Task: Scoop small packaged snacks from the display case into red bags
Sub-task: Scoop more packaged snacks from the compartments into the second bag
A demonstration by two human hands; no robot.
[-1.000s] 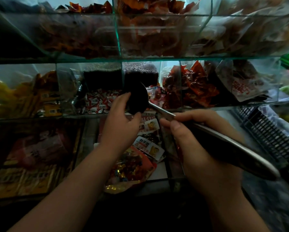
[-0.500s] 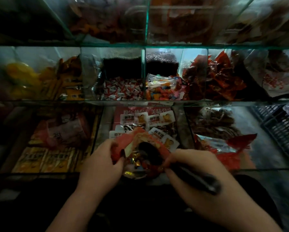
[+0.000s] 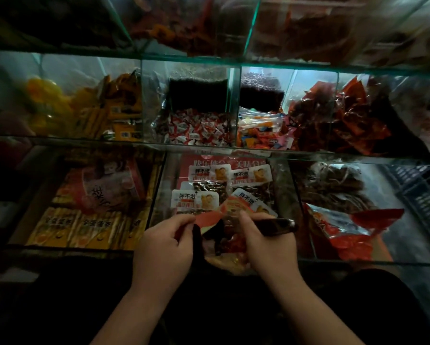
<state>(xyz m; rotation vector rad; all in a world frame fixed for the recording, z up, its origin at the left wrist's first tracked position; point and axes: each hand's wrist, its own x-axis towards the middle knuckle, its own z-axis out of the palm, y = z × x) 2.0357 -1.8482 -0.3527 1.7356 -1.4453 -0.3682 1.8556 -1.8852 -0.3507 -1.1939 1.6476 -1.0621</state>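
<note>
Head view: left hand [image 3: 165, 247] pinches red bag [image 3: 230, 241] rim; right hand [image 3: 268, 241] grips scoop [image 3: 276, 226].

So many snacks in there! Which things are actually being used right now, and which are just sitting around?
In use:
left hand, holding the red bag open
right hand, holding the scoop at the bag

Just sitting there:
red and white candies
yellow packets
labelled nut packs
torn red wrapper

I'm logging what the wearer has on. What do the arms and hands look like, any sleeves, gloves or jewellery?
Both forearms are bare to the frame's bottom edge: no sleeves show. The left hand and right hand wear no gloves, and no rings, watch or bracelets are visible, though the light is dim.
</note>
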